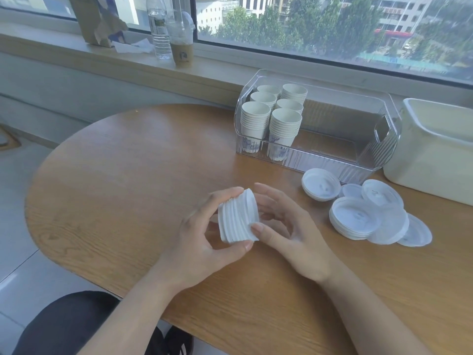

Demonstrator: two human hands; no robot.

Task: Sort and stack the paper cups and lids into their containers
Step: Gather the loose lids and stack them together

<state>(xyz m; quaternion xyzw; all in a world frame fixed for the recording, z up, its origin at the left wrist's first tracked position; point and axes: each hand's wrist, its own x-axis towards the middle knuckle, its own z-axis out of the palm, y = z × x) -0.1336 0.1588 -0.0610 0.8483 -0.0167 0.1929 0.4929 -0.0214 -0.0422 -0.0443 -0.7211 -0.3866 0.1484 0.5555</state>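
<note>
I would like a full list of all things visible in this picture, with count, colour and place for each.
table: one, wooden brown, under everything
clear bin: one, transparent, far side of the table
paper cup stacks: six, white with blue print, left end of the clear bin
cream container: one, off-white, right of the clear bin
loose lids: several, exact count unclear, white, on the table before the bin
held lid stack: one, white, between both hands
water bottle: one, clear, on the windowsill
iced drink cup: one, clear with brown drink, beside the bottle
paper bag: one, brown, on the windowsill
left hand: grips the lid stack
right hand: holds the stack's other side
</note>
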